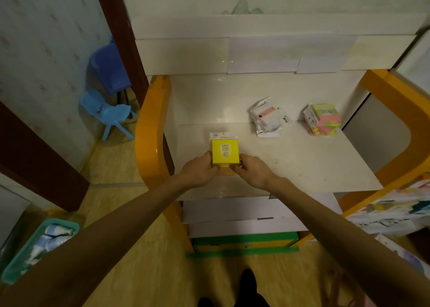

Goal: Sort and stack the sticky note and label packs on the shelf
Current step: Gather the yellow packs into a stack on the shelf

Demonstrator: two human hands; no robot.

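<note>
We reach with both arms over the shelf [302, 162], a pale board framed by curved orange side panels [149, 130], and everything else we place from the grip at its near left part. There our left hand [199, 169] and right hand [252, 169] hold the yellow sticky note pack [225, 152] between them, fingers curled against its near corners from either side, so the grip is narrow and closed on the pack. The pack lies flat on the shelf, its white header card pointing away from us.

Below the grip, under the shelf board, sit white boxes [242, 216] and a green-edged tray [244, 244]. Far to the left of the grip and lower, on the floor, stands a teal bin [35, 248]. Left of the grip and farther back are two blue chairs [109, 111].

To the right of the grip and farther back lies a crumpled heap of white label packs [267, 118]. Farther right again, well apart from our hands, leans a stack of pastel sticky note packs [323, 119] in pink, green and yellow.
</note>
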